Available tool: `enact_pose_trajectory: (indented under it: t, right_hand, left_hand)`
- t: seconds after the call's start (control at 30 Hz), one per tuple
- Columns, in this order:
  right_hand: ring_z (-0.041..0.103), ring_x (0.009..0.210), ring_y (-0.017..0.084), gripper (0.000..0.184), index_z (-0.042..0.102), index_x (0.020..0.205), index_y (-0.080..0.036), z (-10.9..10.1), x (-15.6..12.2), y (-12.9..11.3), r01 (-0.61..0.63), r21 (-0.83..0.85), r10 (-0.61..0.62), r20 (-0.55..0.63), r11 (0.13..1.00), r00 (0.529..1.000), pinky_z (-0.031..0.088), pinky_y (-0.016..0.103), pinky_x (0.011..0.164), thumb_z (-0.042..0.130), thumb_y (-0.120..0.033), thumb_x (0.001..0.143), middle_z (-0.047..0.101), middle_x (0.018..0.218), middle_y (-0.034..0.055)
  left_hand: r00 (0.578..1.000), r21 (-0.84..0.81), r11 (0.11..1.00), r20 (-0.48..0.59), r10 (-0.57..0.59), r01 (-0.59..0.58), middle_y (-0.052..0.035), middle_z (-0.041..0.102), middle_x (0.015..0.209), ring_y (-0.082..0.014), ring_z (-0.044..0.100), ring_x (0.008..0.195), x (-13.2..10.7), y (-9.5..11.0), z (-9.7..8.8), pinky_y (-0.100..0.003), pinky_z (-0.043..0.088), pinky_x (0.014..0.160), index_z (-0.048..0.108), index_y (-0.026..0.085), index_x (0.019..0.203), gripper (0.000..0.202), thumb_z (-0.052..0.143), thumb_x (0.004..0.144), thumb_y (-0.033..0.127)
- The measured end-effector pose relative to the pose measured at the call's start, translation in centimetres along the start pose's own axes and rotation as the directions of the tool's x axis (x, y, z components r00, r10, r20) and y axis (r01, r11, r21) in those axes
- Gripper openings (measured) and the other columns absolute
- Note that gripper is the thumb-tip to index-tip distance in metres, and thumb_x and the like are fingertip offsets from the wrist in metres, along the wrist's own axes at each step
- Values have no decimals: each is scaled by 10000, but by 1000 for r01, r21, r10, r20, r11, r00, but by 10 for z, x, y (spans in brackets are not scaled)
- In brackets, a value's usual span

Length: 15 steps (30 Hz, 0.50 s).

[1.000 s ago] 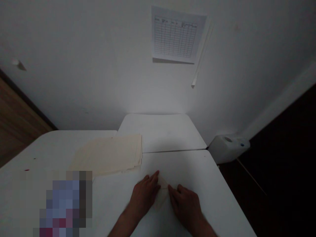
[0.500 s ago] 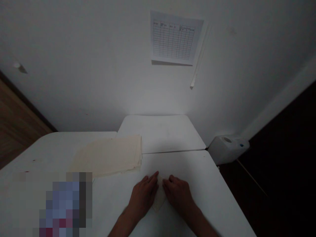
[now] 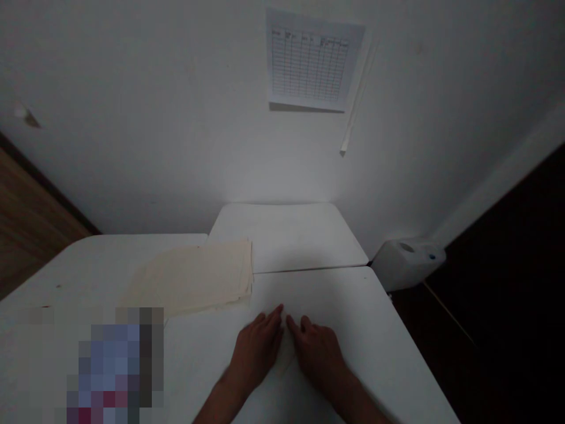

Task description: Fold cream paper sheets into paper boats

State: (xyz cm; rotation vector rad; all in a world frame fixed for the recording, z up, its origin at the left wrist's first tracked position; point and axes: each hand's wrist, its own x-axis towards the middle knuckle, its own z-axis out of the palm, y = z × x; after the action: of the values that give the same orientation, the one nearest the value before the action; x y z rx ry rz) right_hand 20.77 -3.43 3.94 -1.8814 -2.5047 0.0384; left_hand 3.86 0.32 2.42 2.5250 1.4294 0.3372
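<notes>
A small cream folded piece of paper or thin cloth (image 3: 288, 358) lies on the white table, mostly covered by my hands. My left hand (image 3: 257, 346) rests on its left side, fingers close together and the index fingertip at its far end; the thumb side is hidden. From the right, my right hand (image 3: 318, 348) bears down on the piece. Its index finger points forward along the piece while the other fingers are bent. Only a narrow strip shows between the two hands. Both forearms come in from the bottom edge.
A stack of thin cream sheets (image 3: 198, 277) lies left of my hands on the white table (image 3: 406, 377). A printed chart (image 3: 309, 65) hangs on the wall. Beyond the table's right edge stands a white plastic container (image 3: 399, 265). A blurred patch (image 3: 115, 359) covers the lower left.
My right hand has shifted slightly left over the folded piece, its index finger now straighter, and less of the piece shows. My left hand has hardly moved.
</notes>
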Motion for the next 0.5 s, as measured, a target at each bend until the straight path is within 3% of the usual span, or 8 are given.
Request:
enact_pose_trajectory:
  t: [0.3, 0.4, 0.5]
  right_hand:
    - [644, 674, 175, 572, 452, 1355, -260, 12, -41, 13, -62, 2, 62, -14, 998, 998, 418, 258, 585, 482, -81, 813, 665, 949, 76]
    - [641, 679, 180, 411, 530, 1279, -245, 8, -40, 12, -57, 24, 59, -63, 998, 996, 415, 268, 593, 480, -160, 880, 670, 916, 67]
    - [642, 686, 174, 231, 641, 1080, -251, 4, -31, 10, -67, 71, 75, -119, 995, 990, 405, 266, 609, 455, -241, 944, 672, 838, 39]
  left_hand:
    - [999, 40, 999, -42, -19, 21, -83, 658, 1217, -246, 635, 1030, 2, -1, 9, -385, 542, 827, 486, 192, 1352, 405, 407, 955, 212]
    - [995, 27, 1000, -95, 15, -12, -54, 648, 1242, -250, 628, 1046, -1, -5, 11, -411, 537, 869, 553, 215, 1285, 361, 410, 954, 208]
    - [989, 4, 999, -135, 54, -54, -20, 615, 1295, -238, 624, 1050, -8, -9, 12, -422, 523, 921, 629, 243, 1174, 318, 425, 939, 176]
